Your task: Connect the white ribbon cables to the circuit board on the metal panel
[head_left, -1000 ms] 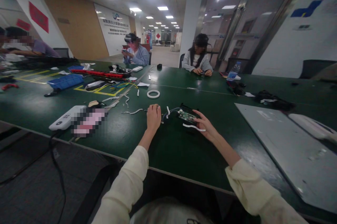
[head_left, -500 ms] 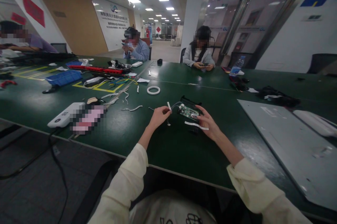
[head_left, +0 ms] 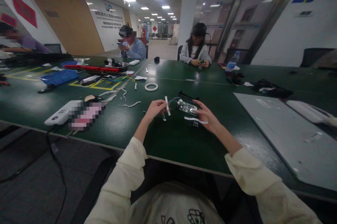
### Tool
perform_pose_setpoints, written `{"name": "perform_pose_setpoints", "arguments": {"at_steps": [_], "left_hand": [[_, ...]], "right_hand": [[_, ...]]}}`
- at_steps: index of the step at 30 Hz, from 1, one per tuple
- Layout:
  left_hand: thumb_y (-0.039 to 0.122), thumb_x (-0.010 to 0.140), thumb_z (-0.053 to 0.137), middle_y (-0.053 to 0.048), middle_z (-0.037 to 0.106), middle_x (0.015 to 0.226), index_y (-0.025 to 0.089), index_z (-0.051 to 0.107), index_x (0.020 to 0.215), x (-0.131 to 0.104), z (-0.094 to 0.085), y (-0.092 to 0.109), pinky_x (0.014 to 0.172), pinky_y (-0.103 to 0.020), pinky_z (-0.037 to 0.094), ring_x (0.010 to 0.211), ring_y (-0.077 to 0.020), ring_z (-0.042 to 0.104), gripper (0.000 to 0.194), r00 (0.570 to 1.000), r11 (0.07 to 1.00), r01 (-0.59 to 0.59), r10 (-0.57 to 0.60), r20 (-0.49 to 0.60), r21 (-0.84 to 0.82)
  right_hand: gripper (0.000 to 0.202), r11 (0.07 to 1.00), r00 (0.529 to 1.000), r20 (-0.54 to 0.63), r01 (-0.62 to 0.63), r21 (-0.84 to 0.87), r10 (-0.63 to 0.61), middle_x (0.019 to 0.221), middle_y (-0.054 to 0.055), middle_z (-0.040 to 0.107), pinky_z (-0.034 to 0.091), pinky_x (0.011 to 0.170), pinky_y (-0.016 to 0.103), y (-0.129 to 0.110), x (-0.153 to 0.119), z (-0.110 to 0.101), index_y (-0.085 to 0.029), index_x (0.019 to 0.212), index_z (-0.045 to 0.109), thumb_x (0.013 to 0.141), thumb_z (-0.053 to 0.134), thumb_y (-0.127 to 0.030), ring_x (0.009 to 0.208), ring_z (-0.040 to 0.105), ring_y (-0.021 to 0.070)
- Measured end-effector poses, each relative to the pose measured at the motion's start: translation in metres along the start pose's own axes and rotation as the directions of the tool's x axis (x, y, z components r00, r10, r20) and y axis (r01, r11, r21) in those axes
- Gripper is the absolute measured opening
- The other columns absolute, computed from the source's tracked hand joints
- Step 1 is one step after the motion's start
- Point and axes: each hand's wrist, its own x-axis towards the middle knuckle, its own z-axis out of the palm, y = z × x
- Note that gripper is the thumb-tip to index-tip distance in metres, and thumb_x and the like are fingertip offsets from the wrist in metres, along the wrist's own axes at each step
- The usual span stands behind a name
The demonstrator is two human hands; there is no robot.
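A green circuit board (head_left: 187, 106) in a black case is held at its right side by my right hand (head_left: 206, 116). A white strip (head_left: 193, 120) runs from the fingers of that hand to the left, below the board. My left hand (head_left: 156, 108) pinches thin wires and a short white strip (head_left: 167, 106) left of the board. Pale wires (head_left: 173, 100) link the board to the left fingertips. Under the right hand's strip is a small black part (head_left: 195, 125), partly hidden.
On the green table (head_left: 163, 143) lie a white tape ring (head_left: 151, 87), torn white strips (head_left: 130, 105), a white power bank (head_left: 63, 112), a blue tray (head_left: 59, 77) and a grey panel (head_left: 279, 129) at right. Two people sit across; another is at far left.
The white strip at my left fingertips has turned and now hangs lower, with more of it showing. The whole view has shifted slightly; my right hand still holds the board.
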Motion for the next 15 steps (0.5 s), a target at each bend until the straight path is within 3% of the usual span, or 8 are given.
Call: {"name": "perform_pose_setpoints", "arguments": {"at_steps": [5, 10, 15], "left_hand": [[0.041, 0.079, 0.055, -0.007, 0.070, 0.081, 0.013, 0.060, 0.094, 0.003, 0.004, -0.007, 0.048, -0.019, 0.045, 0.060, -0.0124, 0.063, 0.033, 1.000, 0.997, 0.031, -0.030, -0.009, 0.069], [0.034, 0.079, 0.052, -0.005, 0.070, 0.075, 0.014, 0.064, 0.085, 0.006, -0.001, -0.021, 0.053, -0.021, 0.046, 0.063, -0.0138, 0.063, 0.024, 0.994, 0.950, -0.035, 0.066, -0.088, 0.311], [0.031, 0.079, 0.049, -0.002, 0.069, 0.074, 0.017, 0.067, 0.080, 0.007, -0.011, -0.024, 0.065, -0.023, 0.046, 0.070, -0.0144, 0.062, 0.023, 0.983, 0.830, -0.043, 0.136, -0.127, 0.556]], "right_hand": [[0.058, 1.000, 1.000, -0.025, 0.008, -0.027, -0.009, 0.110, 0.002, 0.059, 0.047, 0.087, 0.033, 0.004, 0.001, -0.002, -0.027, 0.118, 0.052, 0.063, 0.065, -0.015, 0.098, 0.058, 0.0190], [0.054, 0.995, 0.997, -0.035, -0.071, -0.067, 0.068, 0.106, 0.003, 0.060, 0.052, 0.078, 0.030, 0.007, 0.002, -0.004, -0.027, 0.118, 0.052, 0.066, 0.065, -0.014, 0.091, 0.061, 0.0176], [0.052, 0.964, 0.994, -0.001, -0.108, -0.241, 0.112, 0.087, 0.001, 0.063, 0.049, 0.050, 0.019, 0.011, 0.004, -0.007, -0.027, 0.117, 0.052, 0.068, 0.068, -0.017, 0.059, 0.057, 0.0091]]}}
